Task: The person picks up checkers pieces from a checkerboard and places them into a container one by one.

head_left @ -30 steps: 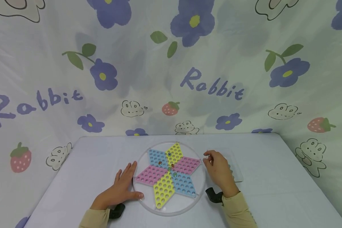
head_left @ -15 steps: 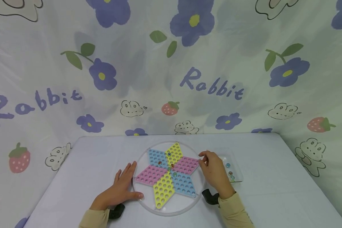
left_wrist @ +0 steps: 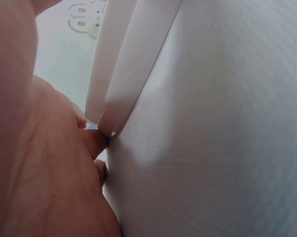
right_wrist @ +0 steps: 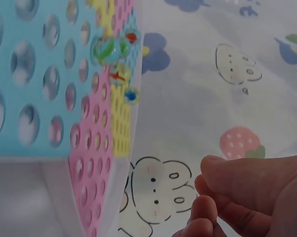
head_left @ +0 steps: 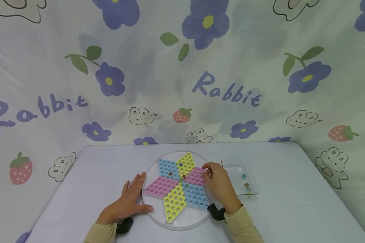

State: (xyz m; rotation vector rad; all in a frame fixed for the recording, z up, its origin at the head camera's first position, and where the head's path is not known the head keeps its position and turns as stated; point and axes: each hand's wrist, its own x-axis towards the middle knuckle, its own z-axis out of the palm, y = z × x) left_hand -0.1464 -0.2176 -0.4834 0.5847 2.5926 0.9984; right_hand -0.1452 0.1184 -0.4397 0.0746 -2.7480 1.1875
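Note:
A round Chinese checkers board (head_left: 175, 200) with a pink, yellow and blue star lies on the table. Several glass marbles sit in its holes, among them a green marble (head_left: 186, 186) near the centre and a blue-cored marble (head_left: 180, 164) in the far yellow point. My left hand (head_left: 129, 199) rests against the board's left rim, fingers spread and thumb at the near edge. Over the right pink point hovers my right hand (head_left: 219, 184), thumb and fingers bent together. In the right wrist view its fingertips (right_wrist: 212, 163) meet above the board; I cannot tell whether they hold a marble.
A clear shallow tray (head_left: 233, 182) stands right of the board, with several marbles (head_left: 243, 176) along its right side. White cloth covers the table (head_left: 280, 216). Behind its far edge hangs a printed curtain (head_left: 158, 84).
My right hand has moved left from the tray to above the board's right pink point, uncovering the tray and its marbles. My left hand has stayed at the rim.

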